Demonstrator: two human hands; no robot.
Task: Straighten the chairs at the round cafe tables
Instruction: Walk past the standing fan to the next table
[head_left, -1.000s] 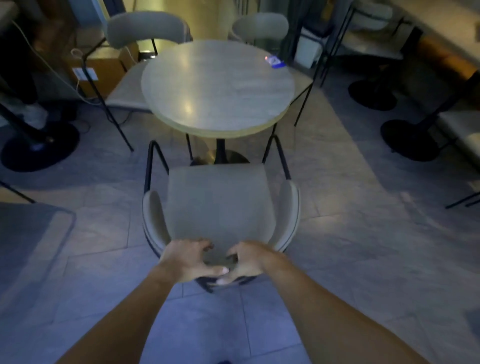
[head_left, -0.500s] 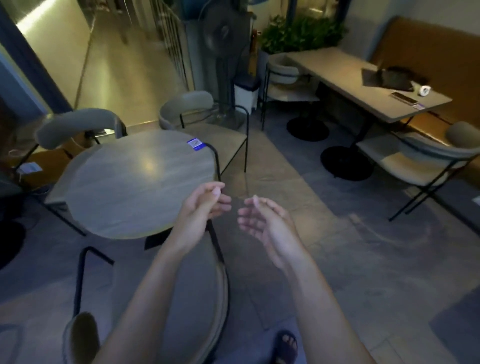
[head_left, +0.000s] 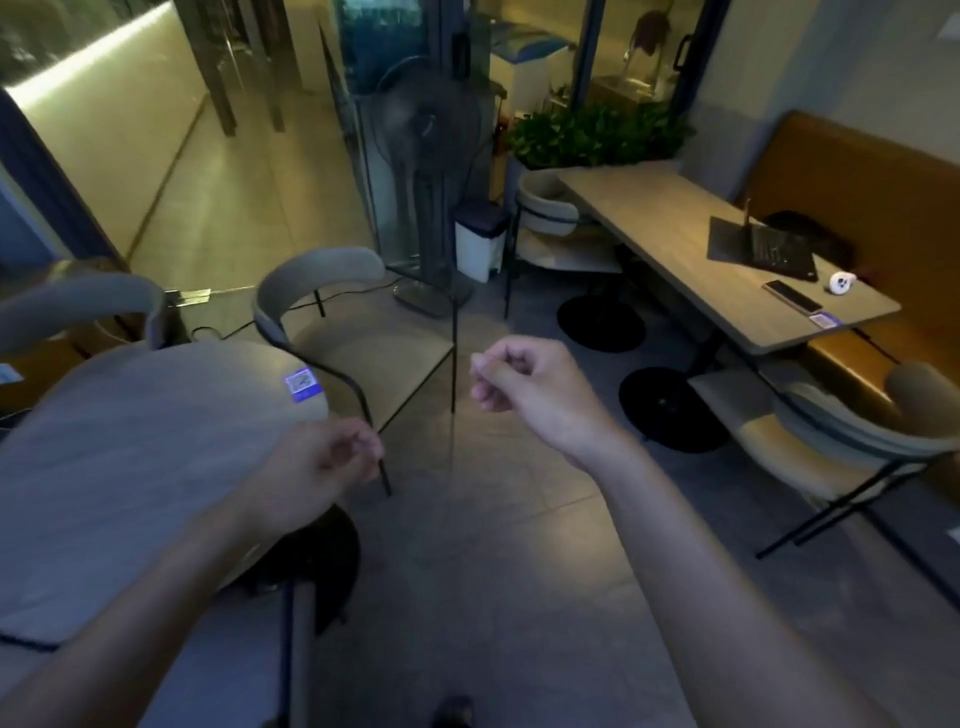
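A round grey table (head_left: 130, 457) fills the left side, with a blue sticker (head_left: 301, 383) near its far edge. A beige chair (head_left: 358, 338) with a curved back and black legs stands at the table's far right, angled outward. A second chair's back (head_left: 78, 306) shows at the far left. The chair nearest me (head_left: 249, 654) sits tucked below the table's near edge. My left hand (head_left: 322, 467) hovers over the table's right rim, fingers curled, holding nothing. My right hand (head_left: 524, 389) floats in the aisle right of the beige chair, fingers loosely curled, empty.
A standing fan (head_left: 426, 171) and a white bin (head_left: 478, 244) stand behind the beige chair. A long table (head_left: 675, 249) with a laptop (head_left: 763, 249) and phone runs along an orange bench at right, with chairs (head_left: 852, 436) beside it. Tiled floor lies ahead.
Both hands let go of the near chair's back and rose. My view swung up and to the right, from the near chair toward the beige chair and the aisle.
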